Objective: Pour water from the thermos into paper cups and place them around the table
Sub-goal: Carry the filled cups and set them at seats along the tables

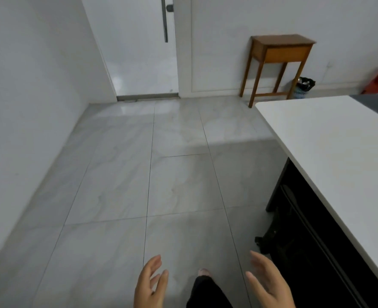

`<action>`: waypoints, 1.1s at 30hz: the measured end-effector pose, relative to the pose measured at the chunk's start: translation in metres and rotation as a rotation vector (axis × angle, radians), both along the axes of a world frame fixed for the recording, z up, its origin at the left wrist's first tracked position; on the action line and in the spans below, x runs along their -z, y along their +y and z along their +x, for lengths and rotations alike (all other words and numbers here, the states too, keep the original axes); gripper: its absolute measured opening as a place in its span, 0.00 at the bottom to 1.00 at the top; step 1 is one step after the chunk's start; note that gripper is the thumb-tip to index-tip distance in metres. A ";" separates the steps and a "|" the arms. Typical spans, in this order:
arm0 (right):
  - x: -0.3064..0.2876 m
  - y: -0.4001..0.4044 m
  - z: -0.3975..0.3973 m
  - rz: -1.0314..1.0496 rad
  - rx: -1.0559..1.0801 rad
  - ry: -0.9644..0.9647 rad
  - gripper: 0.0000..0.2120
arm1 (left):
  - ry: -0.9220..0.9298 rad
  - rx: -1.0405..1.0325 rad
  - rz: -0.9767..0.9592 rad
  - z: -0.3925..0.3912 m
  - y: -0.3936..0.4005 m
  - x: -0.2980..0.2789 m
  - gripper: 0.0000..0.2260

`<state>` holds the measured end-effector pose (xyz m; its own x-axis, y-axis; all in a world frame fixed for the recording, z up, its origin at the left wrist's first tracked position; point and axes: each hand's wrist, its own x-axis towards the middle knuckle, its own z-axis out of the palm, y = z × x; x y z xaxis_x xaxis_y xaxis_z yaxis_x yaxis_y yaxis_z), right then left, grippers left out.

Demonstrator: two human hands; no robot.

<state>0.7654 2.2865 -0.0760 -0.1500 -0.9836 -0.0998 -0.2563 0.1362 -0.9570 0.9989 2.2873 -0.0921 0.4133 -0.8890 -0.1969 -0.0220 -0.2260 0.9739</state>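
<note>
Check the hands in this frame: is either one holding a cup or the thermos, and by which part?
Nothing is held. The left hand and right hand are both open and empty above the floor; no cup or thermos is in view.

We look from head height, forward and steeply down onto the floor (161,174). The table (339,141) lies near at right, the door (139,52) far ahead.

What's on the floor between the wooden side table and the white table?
In the head view, a small blue bin with a black liner, beside the wooden side table, beyond the white table.
</note>
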 end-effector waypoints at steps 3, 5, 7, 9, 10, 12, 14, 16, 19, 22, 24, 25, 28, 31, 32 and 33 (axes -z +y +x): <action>-0.022 -0.111 0.003 -0.042 -0.021 -0.004 0.26 | -0.006 -0.045 -0.040 -0.005 -0.099 -0.015 0.19; -0.035 -0.175 0.006 -0.062 -0.053 0.012 0.23 | -0.011 -0.032 -0.061 -0.006 -0.158 -0.024 0.19; -0.039 -0.226 0.008 -0.070 -0.059 -0.002 0.21 | -0.014 -0.013 -0.054 -0.004 -0.206 -0.029 0.20; -0.031 -0.267 0.008 -0.057 -0.064 -0.046 0.21 | -0.029 -0.016 -0.033 -0.002 -0.247 -0.028 0.22; -0.024 -0.286 0.008 -0.032 -0.061 -0.058 0.25 | -0.037 -0.024 -0.024 -0.001 -0.267 -0.025 0.23; -0.012 -0.324 0.009 0.023 -0.043 -0.056 0.29 | -0.033 -0.046 0.007 0.003 -0.310 -0.020 0.24; -0.001 -0.368 0.012 0.044 0.014 -0.057 0.33 | -0.025 -0.041 0.033 0.010 -0.359 -0.010 0.20; 0.005 -0.419 0.018 0.039 0.075 -0.059 0.35 | -0.021 -0.009 0.047 0.022 -0.418 -0.003 0.19; 0.007 -0.504 0.030 0.004 0.126 -0.055 0.35 | -0.039 0.049 0.017 0.040 -0.516 0.003 0.27; -0.010 -0.585 0.043 -0.069 0.157 -0.003 0.32 | -0.078 0.145 -0.010 0.042 -0.616 -0.013 0.25; -0.016 -0.631 0.045 -0.092 0.178 0.022 0.26 | -0.108 0.260 -0.012 0.038 -0.677 -0.018 0.19; -0.018 -0.651 0.043 -0.100 0.206 0.018 0.26 | -0.105 0.301 -0.008 0.033 -0.705 -0.019 0.16; -0.013 -0.702 0.031 -0.098 0.304 -0.005 0.27 | -0.104 0.373 -0.007 0.012 -0.773 -0.010 0.21; 0.005 -0.756 0.007 -0.069 0.408 -0.012 0.35 | -0.085 0.414 0.030 -0.020 -0.834 0.009 0.31; 0.009 -0.779 -0.005 -0.048 0.413 0.000 0.35 | -0.067 0.406 0.048 -0.033 -0.858 0.013 0.33; 0.014 -0.805 -0.022 -0.036 0.406 0.006 0.36 | -0.051 0.401 0.057 -0.048 -0.883 0.016 0.34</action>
<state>0.7437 1.4814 -0.0904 -0.5276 -0.8470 -0.0646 -0.1942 0.1942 -0.9615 0.9509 1.4039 -0.1078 0.0469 -0.9701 -0.2383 -0.1672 -0.2428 0.9556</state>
